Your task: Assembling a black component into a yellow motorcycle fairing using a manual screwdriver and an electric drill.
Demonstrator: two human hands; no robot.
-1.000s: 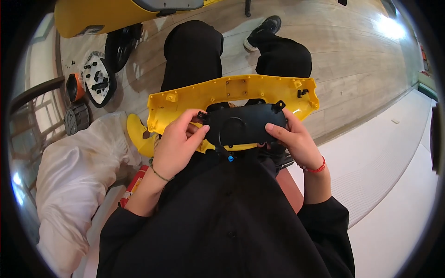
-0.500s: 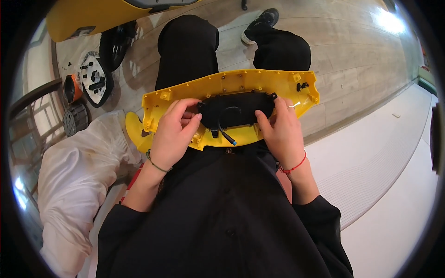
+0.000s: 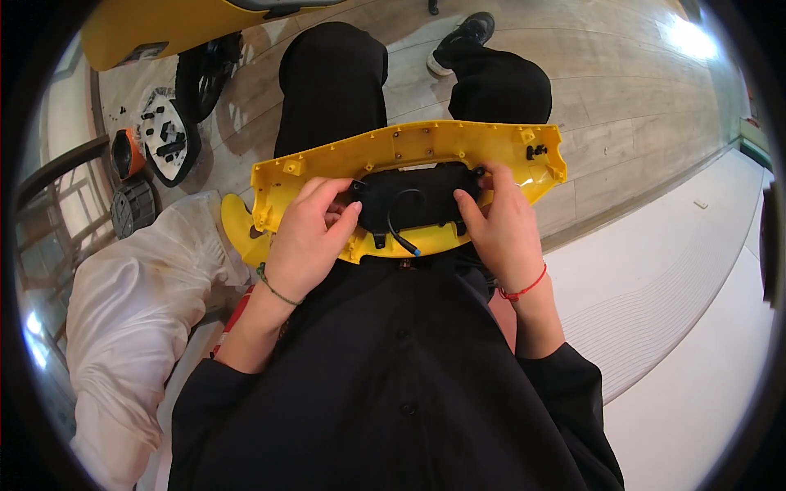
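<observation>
Across my lap lies a yellow plastic shell (image 3: 427,147), its hollow ribbed inside facing up. Within it sits a black rounded oblong unit (image 3: 430,204), flat side up, with small mounting tabs. A short black cable (image 3: 394,233) with a blue-tipped plug curls from the unit toward me. My left hand (image 3: 315,237) grips the unit's left end, thumb on top and fingers curled at the edge. At the right end my right hand (image 3: 506,217) grips likewise, thumb on the face and fingers round the far corner. The unit's underside is hidden.
A large yellow body part (image 3: 155,33) and a black tyre (image 3: 205,82) stand at the far left. Near them on the floor are a white-and-black part (image 3: 168,143), an orange ring-shaped part (image 3: 128,155) and a grey ribbed piece (image 3: 133,209). White cloth (image 3: 147,311) lies left; a white ridged board (image 3: 655,303) lies right.
The black unit has shifted slightly within the shell, and a pale strip shows along its far edge. My right hand has moved a little right with it; my left hand has barely moved.
</observation>
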